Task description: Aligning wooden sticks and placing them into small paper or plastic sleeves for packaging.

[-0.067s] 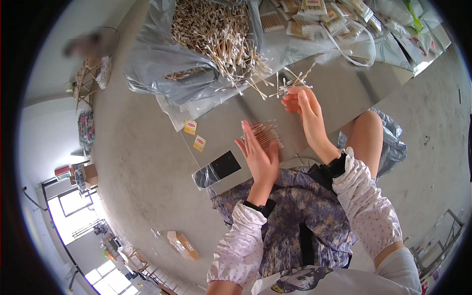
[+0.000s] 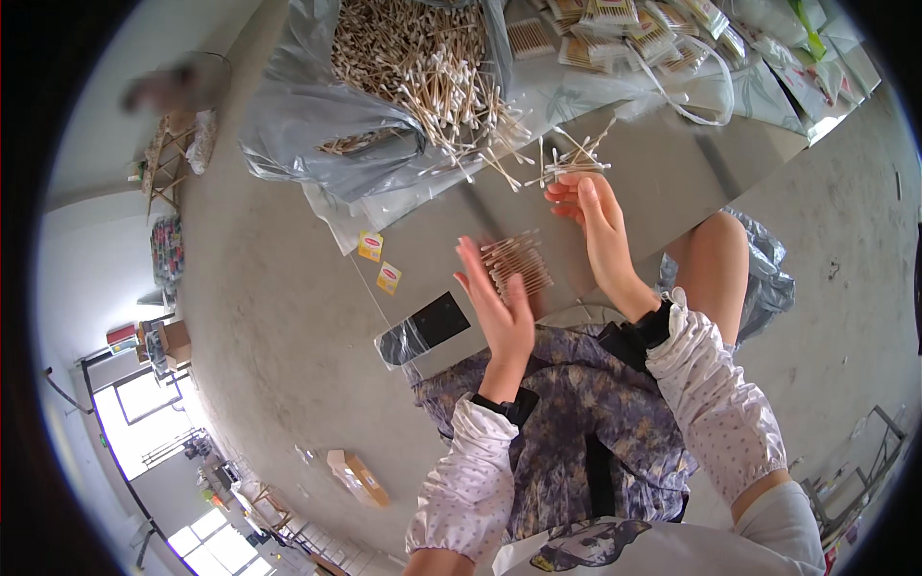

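Close together; left hand, swabs

bright window, apparently a cardboard box

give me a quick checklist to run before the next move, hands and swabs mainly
1. Left hand open: ok, beside the small swab batch.
2. Small swab batch lined up: ok, roughly parallel.
3. Loose swabs near the right hand lined up: not ok, several lie crossed.
4. Right hand's grip on any swab: cannot tell.
5. Yellow cards apart from the small swab batch: ok.
6. Swabs left in the grey bag: ok, a large heap.
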The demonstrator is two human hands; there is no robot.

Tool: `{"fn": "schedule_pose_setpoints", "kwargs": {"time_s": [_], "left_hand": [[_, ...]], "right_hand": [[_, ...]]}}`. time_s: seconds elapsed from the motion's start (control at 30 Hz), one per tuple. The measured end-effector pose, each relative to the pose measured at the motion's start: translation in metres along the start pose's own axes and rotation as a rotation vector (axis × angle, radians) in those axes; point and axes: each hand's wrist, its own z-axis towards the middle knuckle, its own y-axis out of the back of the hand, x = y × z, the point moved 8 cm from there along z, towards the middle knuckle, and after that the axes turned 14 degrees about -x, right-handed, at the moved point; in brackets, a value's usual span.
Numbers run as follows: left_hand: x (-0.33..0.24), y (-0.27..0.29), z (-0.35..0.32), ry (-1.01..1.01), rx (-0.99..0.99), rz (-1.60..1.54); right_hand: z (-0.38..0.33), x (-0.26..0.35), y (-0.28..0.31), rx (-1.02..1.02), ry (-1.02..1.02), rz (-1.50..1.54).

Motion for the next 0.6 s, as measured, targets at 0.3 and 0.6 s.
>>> {"fn": "schedule_pose_setpoints", "kwargs": {"time_s": [0.3, 0.6], "left_hand": [[0.037, 0.023, 0.017, 0.495, -0.31, -0.753], [0.024, 0.007, 0.03, 0.52, -0.248, -0.815]], "right_hand": [[-0.034, -0.019, -0.031, 0.005, 0.083, 0.007], [-0.031, -0.023, -0.041, 0.081, 0.014, 0.075]]}}
